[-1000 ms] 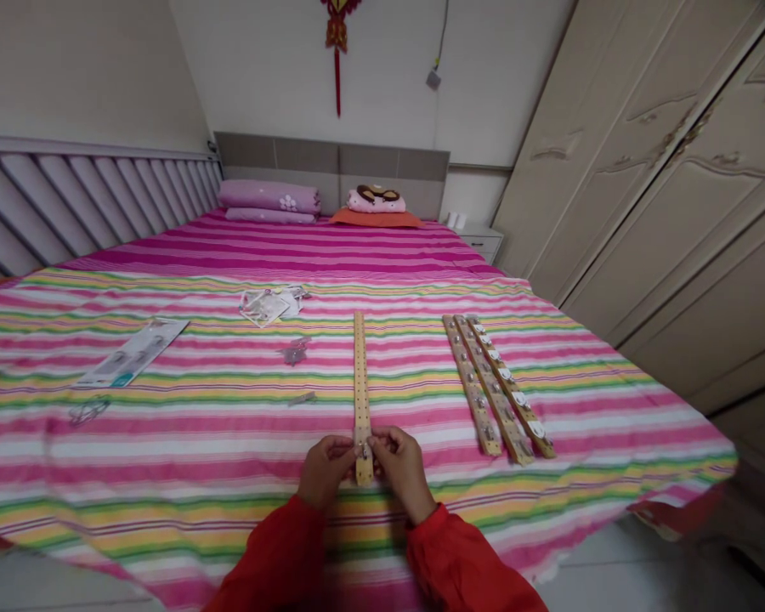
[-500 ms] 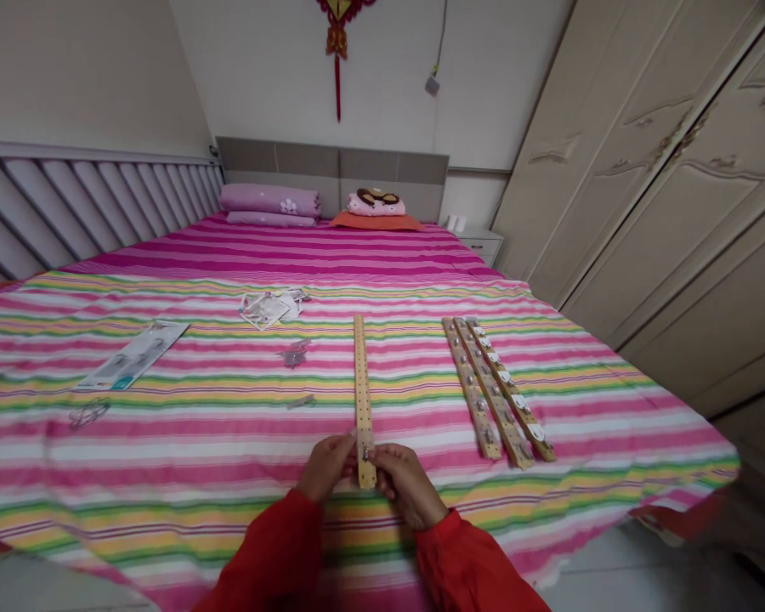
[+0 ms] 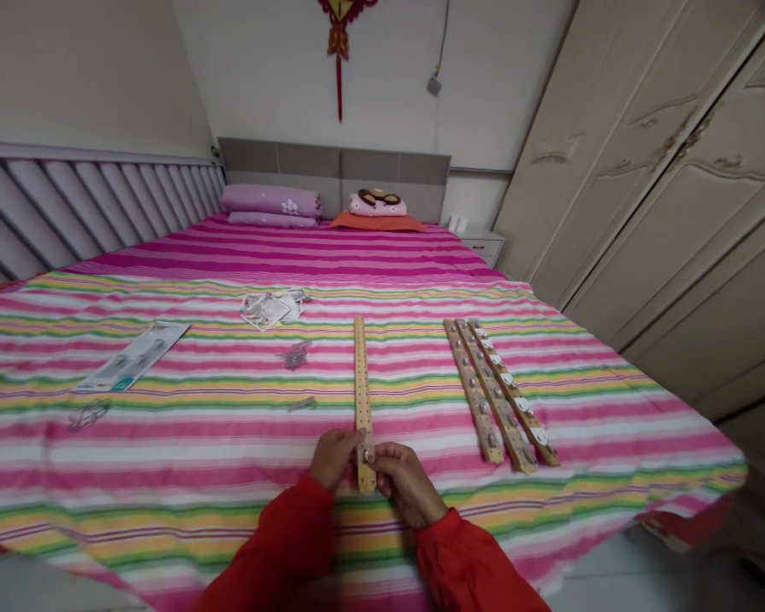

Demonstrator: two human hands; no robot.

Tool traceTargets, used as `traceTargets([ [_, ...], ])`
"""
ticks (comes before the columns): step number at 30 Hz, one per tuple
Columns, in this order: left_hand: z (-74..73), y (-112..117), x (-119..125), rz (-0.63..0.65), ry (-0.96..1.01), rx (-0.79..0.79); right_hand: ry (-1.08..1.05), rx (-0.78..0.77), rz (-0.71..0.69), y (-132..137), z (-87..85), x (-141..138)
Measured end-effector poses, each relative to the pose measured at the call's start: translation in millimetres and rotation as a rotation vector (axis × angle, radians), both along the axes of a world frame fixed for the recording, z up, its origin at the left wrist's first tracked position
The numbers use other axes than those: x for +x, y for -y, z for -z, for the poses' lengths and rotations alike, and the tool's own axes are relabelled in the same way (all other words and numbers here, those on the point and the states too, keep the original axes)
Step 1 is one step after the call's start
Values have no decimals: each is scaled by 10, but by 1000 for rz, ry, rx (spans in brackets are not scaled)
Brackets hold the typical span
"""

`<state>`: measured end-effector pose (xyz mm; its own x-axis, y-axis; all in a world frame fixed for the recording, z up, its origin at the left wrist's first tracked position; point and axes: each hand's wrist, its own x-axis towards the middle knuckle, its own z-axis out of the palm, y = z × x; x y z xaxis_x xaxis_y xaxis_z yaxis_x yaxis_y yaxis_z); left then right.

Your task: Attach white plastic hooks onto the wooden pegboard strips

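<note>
A perforated wooden strip [image 3: 360, 374] lies lengthwise on the striped sheet in front of me. Over its near end sits a small clear piece with a metal hook [image 3: 365, 455]. From the left, my left hand [image 3: 332, 457] is closed, thumb and fingertips pinching at the clear piece's upper edge. My right hand [image 3: 409, 480] pinches its right side between thumb and forefinger. Fingertips partly hide the piece; whether it touches the wood I cannot tell.
Several finished-looking strips [image 3: 498, 391] bearing metal hooks lie to the right. Left of the wooden strip are a small clear packet [image 3: 295, 355], a slim clear piece [image 3: 302, 404] and a pile of cards [image 3: 274, 308]. Farther left lie a long package [image 3: 133, 357] and a wire bundle [image 3: 89, 414].
My left hand has shifted slightly right and up, its fingertips now over the strip at the clear piece. My right hand stays almost where it was, still pinching.
</note>
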<state>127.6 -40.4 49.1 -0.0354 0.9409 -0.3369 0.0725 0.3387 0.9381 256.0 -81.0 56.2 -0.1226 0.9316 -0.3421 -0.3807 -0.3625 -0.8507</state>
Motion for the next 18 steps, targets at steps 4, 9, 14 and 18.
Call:
traceTargets([
  [4, -37, 9, 16, 11, -18, 26, 0, 2, -17, 14, -9, 6],
  [9, -229, 90, -134, 95, -60, -18, 35, 37, -14, 39, 41, 17],
  [14, -288, 16, -658, -210, -418, 493, 136, 44, -75, 56, 91, 57],
  [18, -166, -189, -1050, -268, -641, 699, 249, 59, -113, 52, 118, 119],
])
